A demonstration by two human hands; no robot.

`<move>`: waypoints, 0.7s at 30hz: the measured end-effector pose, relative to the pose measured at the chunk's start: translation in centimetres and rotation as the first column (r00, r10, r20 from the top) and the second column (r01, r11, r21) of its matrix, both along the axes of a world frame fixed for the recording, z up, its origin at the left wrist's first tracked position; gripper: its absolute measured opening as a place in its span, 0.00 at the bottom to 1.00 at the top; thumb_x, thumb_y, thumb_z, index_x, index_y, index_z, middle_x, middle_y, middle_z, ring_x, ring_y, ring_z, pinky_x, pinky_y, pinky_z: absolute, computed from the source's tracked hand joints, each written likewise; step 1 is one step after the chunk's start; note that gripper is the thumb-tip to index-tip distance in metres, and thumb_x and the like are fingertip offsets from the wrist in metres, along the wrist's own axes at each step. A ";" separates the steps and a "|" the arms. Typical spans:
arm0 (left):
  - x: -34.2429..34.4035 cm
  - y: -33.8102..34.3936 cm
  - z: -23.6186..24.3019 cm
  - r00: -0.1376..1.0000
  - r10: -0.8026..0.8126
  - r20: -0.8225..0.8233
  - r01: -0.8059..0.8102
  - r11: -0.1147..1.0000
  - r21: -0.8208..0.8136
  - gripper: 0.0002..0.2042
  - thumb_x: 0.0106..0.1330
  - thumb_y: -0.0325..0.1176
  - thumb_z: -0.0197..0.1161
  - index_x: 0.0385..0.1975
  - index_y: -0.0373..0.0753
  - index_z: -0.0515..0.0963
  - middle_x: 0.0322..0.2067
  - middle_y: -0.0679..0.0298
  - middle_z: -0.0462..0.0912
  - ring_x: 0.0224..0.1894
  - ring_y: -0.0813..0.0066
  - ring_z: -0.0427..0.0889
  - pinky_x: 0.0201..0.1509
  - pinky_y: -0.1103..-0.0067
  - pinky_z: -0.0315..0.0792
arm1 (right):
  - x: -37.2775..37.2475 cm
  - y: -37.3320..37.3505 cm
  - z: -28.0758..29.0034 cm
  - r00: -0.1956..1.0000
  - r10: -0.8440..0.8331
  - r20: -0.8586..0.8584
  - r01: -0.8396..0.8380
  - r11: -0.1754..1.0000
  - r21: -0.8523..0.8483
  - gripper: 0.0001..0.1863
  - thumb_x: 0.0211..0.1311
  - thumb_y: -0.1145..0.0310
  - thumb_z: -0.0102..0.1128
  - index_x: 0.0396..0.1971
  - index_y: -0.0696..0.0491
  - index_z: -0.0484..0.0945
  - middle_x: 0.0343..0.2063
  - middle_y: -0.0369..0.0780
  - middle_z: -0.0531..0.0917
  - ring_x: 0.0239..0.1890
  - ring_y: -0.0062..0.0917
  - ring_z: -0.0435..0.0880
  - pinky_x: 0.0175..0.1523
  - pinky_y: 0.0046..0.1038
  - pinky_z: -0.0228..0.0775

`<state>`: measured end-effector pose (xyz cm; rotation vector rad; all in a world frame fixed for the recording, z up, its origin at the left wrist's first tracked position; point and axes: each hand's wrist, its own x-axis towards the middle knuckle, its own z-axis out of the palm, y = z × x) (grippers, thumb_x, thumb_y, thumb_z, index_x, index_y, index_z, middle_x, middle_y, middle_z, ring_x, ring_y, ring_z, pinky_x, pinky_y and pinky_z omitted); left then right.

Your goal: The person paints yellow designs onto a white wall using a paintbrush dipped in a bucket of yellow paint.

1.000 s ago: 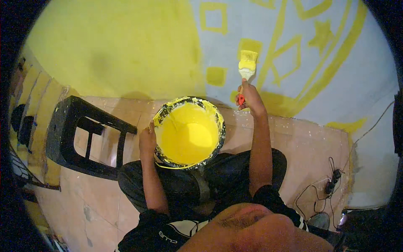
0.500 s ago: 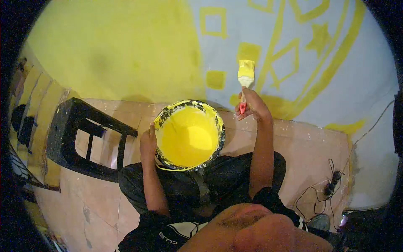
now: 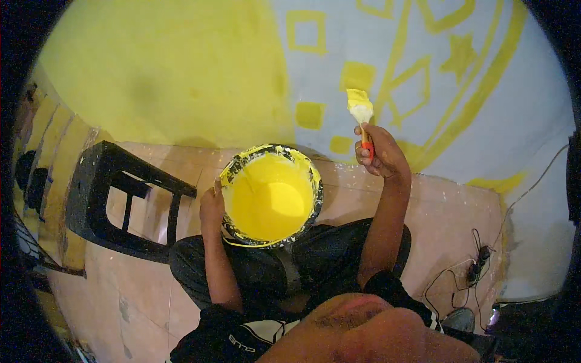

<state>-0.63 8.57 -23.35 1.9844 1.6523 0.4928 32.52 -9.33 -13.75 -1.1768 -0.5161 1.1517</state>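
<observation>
Before my crossed legs stands a dark bucket [image 3: 317, 209], its rim smeared with paint and yellow paint [image 3: 260, 209] filling part of it. My left hand [image 3: 212, 209] is closed on the bucket's left rim; some of its fingers are hidden. In my right hand [image 3: 385, 154] is a flat paintbrush [image 3: 361, 113] with a red-tipped handle, bristles up and coated in yellow. The brush is in front of the wall [image 3: 339, 36], near a filled yellow square [image 3: 357, 75]; whether the bristles touch the wall I cannot tell.
A black chair-like frame [image 3: 91, 206] lies on the tiled floor [image 3: 145, 302] at left. Cables and a dark plug block [image 3: 481, 260] are on the right. Yellow outlines, squares and a star [image 3: 459, 55] mark the pale wall section.
My right hand and the brush have moved right, and the brush now tilts more to the left. My left hand stays on the bucket rim.
</observation>
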 end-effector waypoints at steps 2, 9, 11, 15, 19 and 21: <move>-0.1 0.2 -0.2 1.000 -0.007 -0.011 0.007 1.000 -0.019 0.34 0.67 0.57 0.38 0.30 0.24 0.74 0.29 0.37 0.75 0.35 0.41 0.75 0.39 0.61 0.67 | -0.3 0.2 0.2 0.996 -0.086 -0.006 0.086 0.995 -0.045 0.12 0.64 0.56 0.43 0.34 0.50 0.66 0.09 0.30 0.65 0.08 0.13 0.61 0.07 0.16 0.46; -1.5 1.6 -4.1 0.996 -0.081 0.045 0.072 0.983 0.170 0.34 0.67 0.57 0.38 0.28 0.24 0.74 0.28 0.37 0.75 0.35 0.40 0.74 0.38 0.60 0.66 | 0.6 0.4 -0.5 1.000 -0.029 -0.003 0.029 1.000 -0.003 0.14 0.64 0.55 0.44 0.38 0.50 0.63 0.12 0.31 0.65 0.10 0.16 0.63 0.08 0.20 0.52; -1.3 1.8 -3.9 0.996 -0.083 0.028 0.078 0.985 0.156 0.34 0.67 0.58 0.38 0.28 0.24 0.73 0.28 0.37 0.74 0.35 0.40 0.74 0.39 0.60 0.66 | 0.8 0.4 -0.6 0.999 -0.022 -0.032 0.021 1.000 -0.003 0.14 0.64 0.55 0.44 0.37 0.50 0.63 0.12 0.31 0.65 0.10 0.15 0.63 0.08 0.20 0.52; -1.3 1.6 -3.4 0.998 -0.060 0.013 0.059 0.995 0.078 0.34 0.67 0.57 0.38 0.28 0.23 0.73 0.28 0.37 0.74 0.35 0.41 0.74 0.39 0.60 0.66 | -0.1 0.8 -0.2 0.998 -0.056 0.009 0.056 0.998 0.023 0.13 0.64 0.55 0.44 0.37 0.49 0.63 0.12 0.30 0.65 0.10 0.15 0.63 0.08 0.19 0.52; -0.4 0.8 -1.4 1.000 0.007 -0.016 -0.007 1.000 -0.015 0.33 0.68 0.55 0.38 0.28 0.23 0.73 0.28 0.37 0.74 0.34 0.41 0.73 0.39 0.61 0.66 | -1.1 1.4 -0.2 0.987 -0.159 -0.013 0.159 0.983 0.087 0.13 0.64 0.57 0.45 0.35 0.52 0.65 0.09 0.29 0.62 0.07 0.12 0.60 0.06 0.14 0.48; -0.2 0.5 -1.2 1.000 0.007 0.030 -0.006 1.000 -0.021 0.33 0.68 0.55 0.38 0.28 0.23 0.73 0.28 0.37 0.74 0.34 0.41 0.73 0.39 0.61 0.66 | -1.4 1.7 -0.3 0.986 -0.170 -0.004 0.169 0.980 0.103 0.13 0.64 0.57 0.45 0.35 0.52 0.65 0.09 0.29 0.63 0.07 0.12 0.60 0.07 0.14 0.48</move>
